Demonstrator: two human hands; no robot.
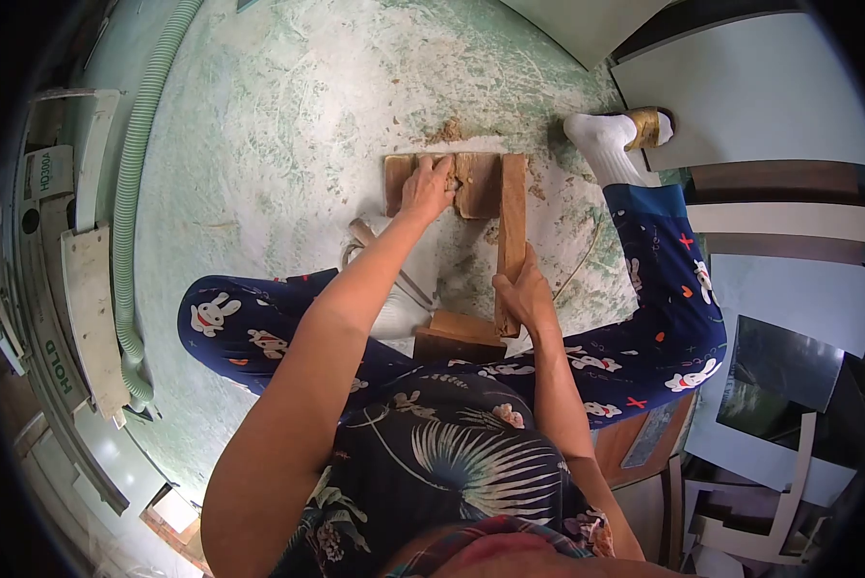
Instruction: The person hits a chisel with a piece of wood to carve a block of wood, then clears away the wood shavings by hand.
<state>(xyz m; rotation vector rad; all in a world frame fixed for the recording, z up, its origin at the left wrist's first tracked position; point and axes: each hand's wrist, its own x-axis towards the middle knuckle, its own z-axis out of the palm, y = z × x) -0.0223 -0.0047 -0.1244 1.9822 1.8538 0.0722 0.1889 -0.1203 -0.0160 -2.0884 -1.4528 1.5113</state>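
Note:
My left hand (428, 188) presses down on a short brown wooden board (479, 183) lying on the floor, fingers curled at a rough, splintered gap in its middle. What the fingertips touch is partly hidden. My right hand (529, 294) is wrapped round the near end of a long wooden bar (512, 222). The bar's far end lies against the board's right end. Between my legs sits a wooden block (458, 335). Near my left forearm lies a tool with a tan handle end (362, 231) and a thin metal rod (413, 289), partly covered by the arm.
Wood crumbs (447, 132) lie on the worn green floor (278, 125) beyond the board. A ribbed green hose (134, 193) runs along the left, beside stacked panels (86, 308). Flat sheets (760, 87) lean at the right, close to my outstretched foot (611, 140).

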